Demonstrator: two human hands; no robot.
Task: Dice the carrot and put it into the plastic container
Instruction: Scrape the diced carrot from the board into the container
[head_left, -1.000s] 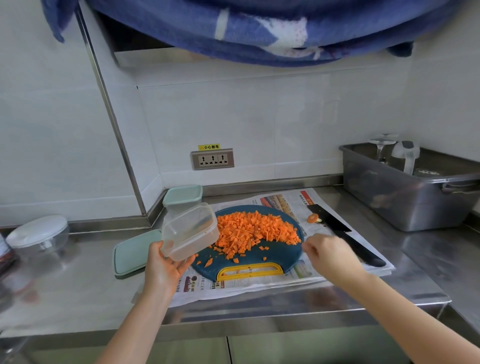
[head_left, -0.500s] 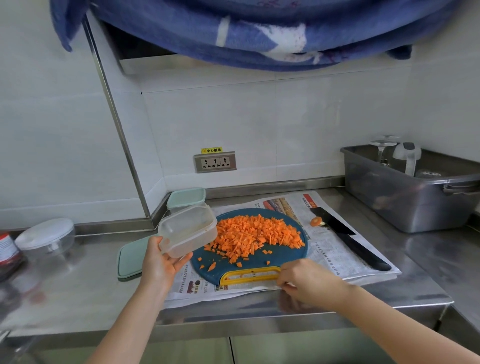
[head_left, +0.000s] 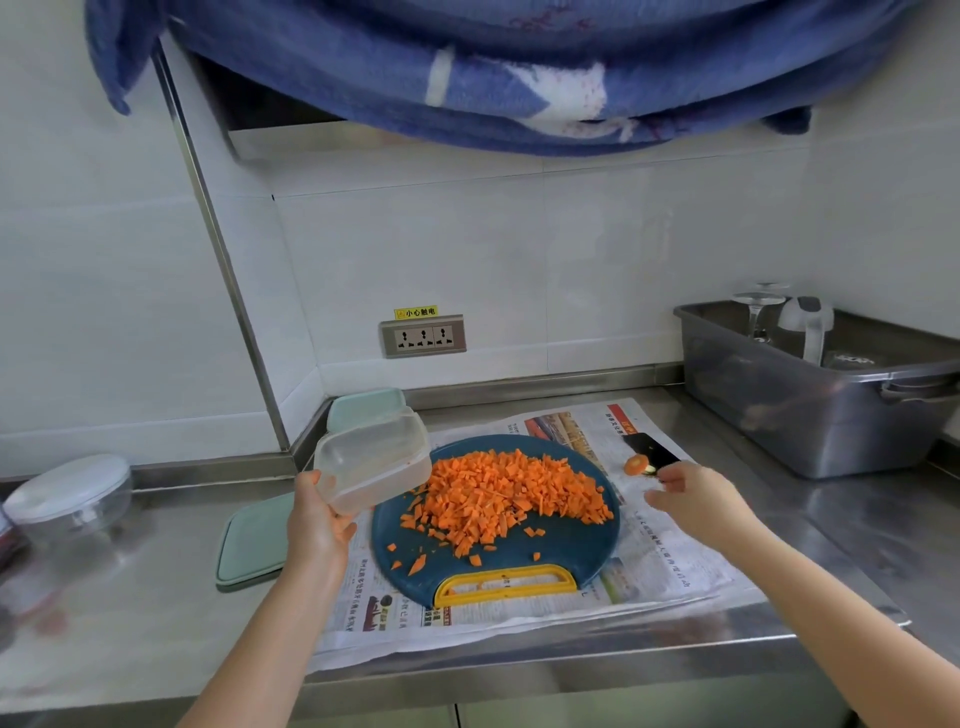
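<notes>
right hand shifted from board front to knife side

since half a second ago i see the right hand (head_left: 696, 499) gone from the front edge by the yellow handle (head_left: 506, 582) up to the right of the cutting board (head_left: 571, 540). it now hovers over the newspaper (head_left: 675, 566), just beside the carrot end (head_left: 635, 464) and the knife (head_left: 652, 449). its fingers are loose and slightly bent and hold nothing. whether a fingertip touches the knife, i cannot tell

the left hand (head_left: 317, 519) has hardly shifted. it grips the plastic container (head_left: 371, 460) from below, thumb on the near wall. the container is tilted, its mouth turned toward the board, at the board's left rim. i see no carrot inside it

the diced carrot (head_left: 509, 493) lies heaped on the far half of the round blue board, with a few stray bits nearer the handle. the board rests on the newspaper, which lies on the steel counter (head_left: 130, 597)

other items noted:
- mint lid (head_left: 249, 540) flat on the counter, left of the board, partly behind the left wrist
- second container (head_left: 363, 408) with a mint lid in the corner behind the held one
- lidded clear bowl (head_left: 67, 499) far left
- grey tub (head_left: 810, 410) far right, glassware inside
- wall socket (head_left: 423, 338) above the counter
- blue cloth (head_left: 467, 67) hanging across the top
</notes>
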